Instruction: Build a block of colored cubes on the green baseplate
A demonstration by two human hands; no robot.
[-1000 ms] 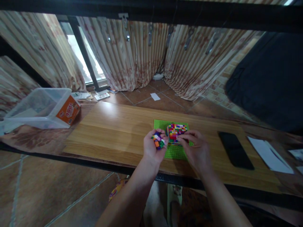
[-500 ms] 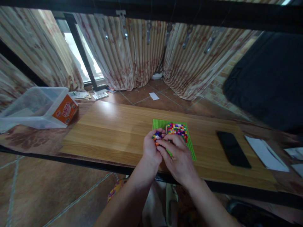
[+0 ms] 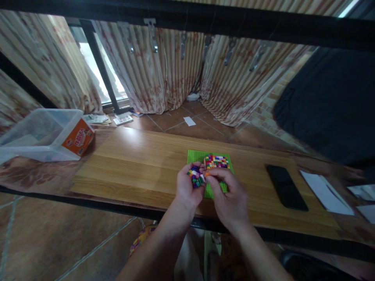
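Note:
My left hand (image 3: 187, 189) is cupped, palm up, around a small heap of loose toy bricks (image 3: 197, 177) in purple, green, white and other colours. Beside it, my right hand (image 3: 230, 195) pinches an orange brick (image 3: 207, 174) between thumb and forefinger. Under and behind both hands lies a green studded baseplate (image 3: 193, 156). A block of many-coloured bricks (image 3: 218, 160) stands on it, its near part hidden by my right hand.
The wooden board (image 3: 140, 164) carries a black phone (image 3: 286, 187) on the right, with white papers (image 3: 325, 191) beyond it. At far left stands a clear plastic bin (image 3: 43, 150) with an orange label. A dark bar (image 3: 187, 21) crosses the top.
My right hand has drawn away to the right from my left palm, with an orange brick now in its fingertips. More of the bricks in my left palm show.

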